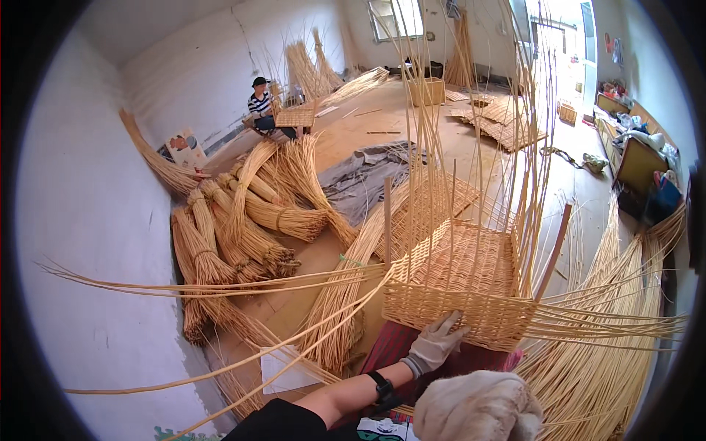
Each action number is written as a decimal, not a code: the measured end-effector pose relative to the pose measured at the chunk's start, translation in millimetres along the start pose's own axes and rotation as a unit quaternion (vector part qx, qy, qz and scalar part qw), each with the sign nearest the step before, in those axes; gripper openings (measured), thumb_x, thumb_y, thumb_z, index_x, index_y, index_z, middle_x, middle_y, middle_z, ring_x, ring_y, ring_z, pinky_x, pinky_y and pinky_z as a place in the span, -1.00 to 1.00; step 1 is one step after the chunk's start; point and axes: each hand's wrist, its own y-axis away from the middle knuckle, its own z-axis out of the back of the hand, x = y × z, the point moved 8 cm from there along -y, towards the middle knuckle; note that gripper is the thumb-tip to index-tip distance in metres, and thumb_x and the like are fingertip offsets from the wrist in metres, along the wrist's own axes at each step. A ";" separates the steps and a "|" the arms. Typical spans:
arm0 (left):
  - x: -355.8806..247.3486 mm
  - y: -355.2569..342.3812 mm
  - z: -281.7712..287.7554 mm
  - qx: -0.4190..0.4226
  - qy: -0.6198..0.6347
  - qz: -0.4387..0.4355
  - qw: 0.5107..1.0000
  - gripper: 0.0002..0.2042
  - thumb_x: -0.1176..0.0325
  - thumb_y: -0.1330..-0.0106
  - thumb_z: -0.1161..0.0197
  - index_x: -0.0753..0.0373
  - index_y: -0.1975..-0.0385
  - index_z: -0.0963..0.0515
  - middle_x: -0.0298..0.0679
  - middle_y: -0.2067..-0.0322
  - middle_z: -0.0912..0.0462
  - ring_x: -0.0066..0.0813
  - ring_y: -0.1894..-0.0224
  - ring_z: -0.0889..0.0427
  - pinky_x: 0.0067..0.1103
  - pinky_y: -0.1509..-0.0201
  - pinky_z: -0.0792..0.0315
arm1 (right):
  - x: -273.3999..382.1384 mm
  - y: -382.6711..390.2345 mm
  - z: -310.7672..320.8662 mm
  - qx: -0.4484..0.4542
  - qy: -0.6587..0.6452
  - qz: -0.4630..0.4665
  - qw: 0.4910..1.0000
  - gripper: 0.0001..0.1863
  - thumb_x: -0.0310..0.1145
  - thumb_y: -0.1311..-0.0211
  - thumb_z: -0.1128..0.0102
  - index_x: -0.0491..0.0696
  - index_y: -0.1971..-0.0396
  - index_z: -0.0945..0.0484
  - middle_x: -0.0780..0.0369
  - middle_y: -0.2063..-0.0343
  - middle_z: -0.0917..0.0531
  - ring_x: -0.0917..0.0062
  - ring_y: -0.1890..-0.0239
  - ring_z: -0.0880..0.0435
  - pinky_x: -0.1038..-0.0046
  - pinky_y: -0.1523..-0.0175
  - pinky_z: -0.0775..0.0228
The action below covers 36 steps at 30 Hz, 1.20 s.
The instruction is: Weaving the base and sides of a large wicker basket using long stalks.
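A half-woven wicker basket [471,305] with a rectangular base and low walls sits tilted in front of me. Long upright stakes [482,147] rise from it, and loose weaving rods stretch out to both sides. My left hand [439,342], in a pale work glove, lies with its fingers stretched against the basket's near outer wall. Close below, my gloved right hand [478,408] is closed in a fist, apart from the basket; whatever it may hold is hidden. Dark red striped cloth [401,345] shows under the basket.
Tied rod bundles [250,213] lie at left. Another woven panel [423,213] lies beyond the basket, beside a grey cloth [368,176]. Loose rods [603,360] spread along the right. A seated person [265,106] handles wickerwork at the back. A cluttered cabinet [640,158] stands right.
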 end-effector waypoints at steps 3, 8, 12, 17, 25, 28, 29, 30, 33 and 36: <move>-5.1 0.9 0.4 0.001 0.004 0.002 1.000 -0.41 0.37 -0.29 -0.29 -0.16 -0.36 -0.44 -0.02 -0.40 -0.29 0.04 -0.34 -0.42 -0.17 -0.27 -0.44 | 8.9 -4.4 -19.4 0.191 -0.097 0.047 0.976 -0.43 0.12 -0.28 -0.23 -0.15 0.60 -0.68 0.24 0.64 -0.62 0.42 0.57 -0.58 0.39 0.40 -0.35; -1.4 1.1 -1.3 -0.009 0.006 0.001 1.000 -0.43 0.36 -0.29 -0.30 -0.14 -0.34 -0.46 -0.01 -0.39 -0.32 0.04 -0.32 -0.44 -0.18 -0.27 -0.46 | -1.1 -4.4 -12.1 0.129 -0.079 -0.046 0.988 -0.44 0.10 -0.32 -0.23 -0.13 0.61 -0.66 0.22 0.60 -0.67 0.40 0.56 -0.61 0.40 0.41 -0.36; -9.6 -10.0 -8.2 -0.002 0.008 -0.003 1.000 -0.51 0.22 -0.28 -0.33 -0.05 -0.26 -0.52 -0.02 -0.38 -0.35 0.03 -0.36 -0.40 -0.17 -0.31 -0.42 | -2.7 -8.3 -0.8 0.146 -0.161 -0.027 0.976 -0.44 0.13 -0.22 -0.36 -0.16 0.57 -0.66 0.17 0.53 -0.70 0.34 0.51 -0.63 0.32 0.37 -0.41; 23.1 -20.4 46.9 -0.085 0.066 0.065 0.992 -0.54 0.27 -0.34 -0.29 -0.02 -0.26 -0.50 -0.09 -0.33 -0.41 -0.07 -0.16 -0.58 -0.29 -0.15 -0.54 | -59.9 -13.1 65.1 0.194 0.264 -0.068 0.942 -0.84 -0.46 -0.38 -0.09 -0.20 0.31 -0.63 0.19 0.54 -0.69 0.48 0.51 -0.68 0.48 0.37 -0.52; 21.4 -73.7 7.7 -0.018 0.221 0.055 0.974 -0.41 0.38 -0.31 -0.33 0.10 -0.35 -0.30 -0.15 -0.34 -0.41 -0.04 -0.30 -0.50 -0.35 -0.27 -0.50 | -122.3 69.0 377.8 -0.391 0.285 -0.038 0.874 -0.78 -0.26 -0.53 -0.12 0.01 -0.04 -0.46 0.31 0.28 -0.64 0.70 0.35 -0.59 0.64 0.43 -0.42; 27.5 -68.3 6.1 -0.041 0.217 0.074 0.973 -0.44 0.42 -0.29 -0.34 0.10 -0.30 -0.35 -0.14 -0.31 -0.44 -0.07 -0.24 -0.55 -0.35 -0.18 -0.55 | -92.9 49.4 388.0 -0.428 0.261 0.075 0.862 -0.77 -0.28 -0.54 -0.12 0.03 -0.08 -0.45 0.32 0.22 -0.67 0.67 0.25 -0.65 0.63 0.37 -0.46; 27.9 -67.9 9.4 -0.059 0.214 0.073 0.972 -0.43 0.43 -0.28 -0.34 0.10 -0.31 -0.36 -0.13 -0.29 -0.45 -0.06 -0.21 -0.57 -0.35 -0.13 -0.57 | -93.3 47.9 394.7 -0.452 0.250 0.081 0.853 -0.77 -0.30 -0.54 -0.12 0.03 -0.09 -0.47 0.30 0.15 -0.69 0.63 0.17 -0.67 0.63 0.31 -0.50; 27.4 -66.2 10.3 -0.060 0.212 0.074 0.973 -0.43 0.43 -0.28 -0.34 0.10 -0.31 -0.36 -0.13 -0.29 -0.45 -0.06 -0.21 -0.57 -0.35 -0.13 -0.57 | -93.5 47.7 398.3 -0.475 0.240 0.088 0.842 -0.77 -0.32 -0.54 -0.12 0.04 -0.11 -0.49 0.29 0.08 -0.70 0.59 0.10 -0.70 0.62 0.26 -0.54; 21.8 -72.7 17.1 0.015 0.192 0.133 0.972 -0.40 0.48 -0.27 -0.33 0.06 -0.35 -0.37 -0.15 -0.26 -0.46 -0.08 -0.14 -0.61 -0.36 -0.05 -0.59 | -103.8 33.7 369.5 -0.440 0.179 0.069 0.877 -0.70 -0.34 -0.56 -0.08 0.06 -0.20 -0.45 0.25 0.01 -0.70 0.54 0.02 -0.71 0.61 0.20 -0.57; 24.0 -75.0 2.4 -0.052 0.184 0.048 0.980 -0.39 0.50 -0.29 -0.28 0.02 -0.38 -0.36 -0.18 -0.25 -0.45 -0.08 -0.01 -0.67 -0.37 0.04 -0.61 | -102.2 32.1 374.1 -0.446 0.154 0.114 0.874 -0.67 -0.33 -0.58 -0.04 0.08 -0.26 -0.42 0.23 0.01 -0.70 0.52 0.00 -0.71 0.61 0.16 -0.59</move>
